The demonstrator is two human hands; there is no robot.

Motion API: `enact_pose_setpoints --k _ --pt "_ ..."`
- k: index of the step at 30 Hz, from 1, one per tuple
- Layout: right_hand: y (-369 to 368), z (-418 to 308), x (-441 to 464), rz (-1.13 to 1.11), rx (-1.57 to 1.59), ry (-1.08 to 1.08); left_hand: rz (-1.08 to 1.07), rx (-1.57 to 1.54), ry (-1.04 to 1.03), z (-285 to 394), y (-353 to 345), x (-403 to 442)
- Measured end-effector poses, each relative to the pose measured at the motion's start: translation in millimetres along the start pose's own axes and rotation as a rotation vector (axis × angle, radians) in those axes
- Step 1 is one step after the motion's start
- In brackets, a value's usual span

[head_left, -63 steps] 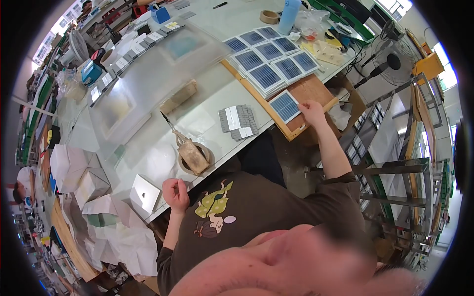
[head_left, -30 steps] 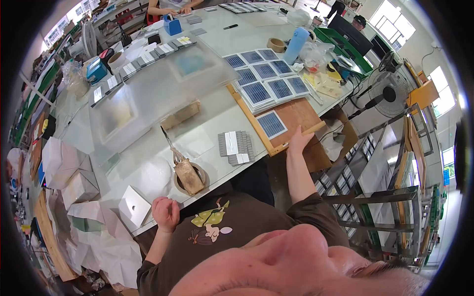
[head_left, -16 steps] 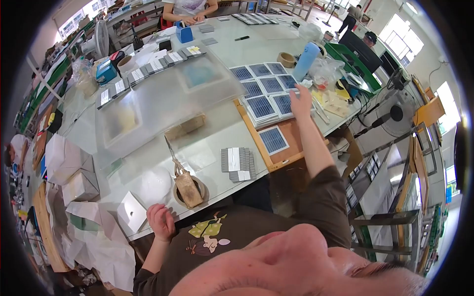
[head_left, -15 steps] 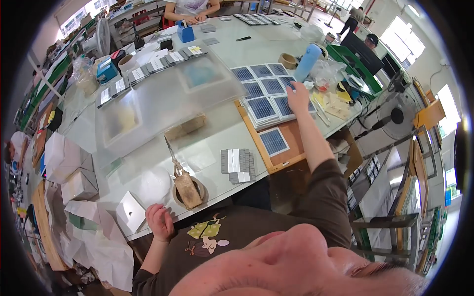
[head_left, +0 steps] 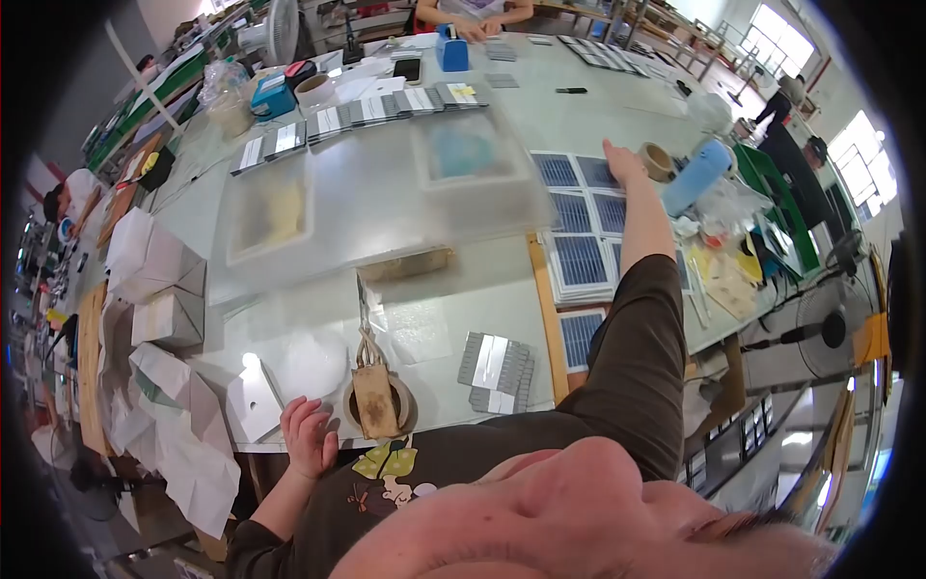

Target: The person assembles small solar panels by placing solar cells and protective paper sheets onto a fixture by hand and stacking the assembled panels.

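Note:
My right hand [head_left: 627, 164] is stretched over the far end of a block of small solar panels [head_left: 583, 261], with one finger pointing outward. It is at the back row, close to a roll of brown tape [head_left: 658, 162]; no panel shows in its grip, and its other fingers are partly hidden. My left hand [head_left: 309, 436] hovers at the table's near edge, fingers loosely bent and apart, holding nothing. Beside it are a white box [head_left: 256, 403] and a wooden-handled brush [head_left: 374, 400] resting on a tape roll [head_left: 406, 410]. Grey strips [head_left: 497, 372] lie in a stack between my arms.
A large frosted plastic sheet [head_left: 376, 207] covers the table's middle, with rows of grey strips [head_left: 352, 114] behind it. A blue bottle [head_left: 696, 179] leans at the right near plastic bags. Across the table, a co-worker's hands [head_left: 477, 29] are near a blue tape dispenser [head_left: 451, 50].
My right hand has moved farther out, from the panels' right side to their back row. The view has turned, shifting the table contents rightward. My left hand stays near the white box.

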State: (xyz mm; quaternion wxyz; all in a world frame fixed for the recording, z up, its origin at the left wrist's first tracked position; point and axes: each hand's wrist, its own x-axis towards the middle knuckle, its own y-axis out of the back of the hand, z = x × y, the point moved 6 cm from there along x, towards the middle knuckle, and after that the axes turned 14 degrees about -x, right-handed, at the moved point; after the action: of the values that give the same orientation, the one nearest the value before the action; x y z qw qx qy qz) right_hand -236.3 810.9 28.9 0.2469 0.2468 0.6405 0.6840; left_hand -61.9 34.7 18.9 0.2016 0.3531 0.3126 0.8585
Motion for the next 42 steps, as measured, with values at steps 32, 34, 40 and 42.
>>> enact_pose_setpoints --k 32,34,40,42 --pt "-11 -2 4 -0.099 -0.084 0.007 -0.056 0.079 0.071 5 -6 11" --pt "-4 6 -3 -0.093 -0.107 -0.033 -0.061 0.073 0.060 5 -7 11" --pt "-35 87 40 0.036 0.287 -0.377 -0.056 0.090 0.062 4 -7 11" --pt "-39 83 43 0.023 0.332 -0.233 -0.049 0.091 0.059 3 -8 10"
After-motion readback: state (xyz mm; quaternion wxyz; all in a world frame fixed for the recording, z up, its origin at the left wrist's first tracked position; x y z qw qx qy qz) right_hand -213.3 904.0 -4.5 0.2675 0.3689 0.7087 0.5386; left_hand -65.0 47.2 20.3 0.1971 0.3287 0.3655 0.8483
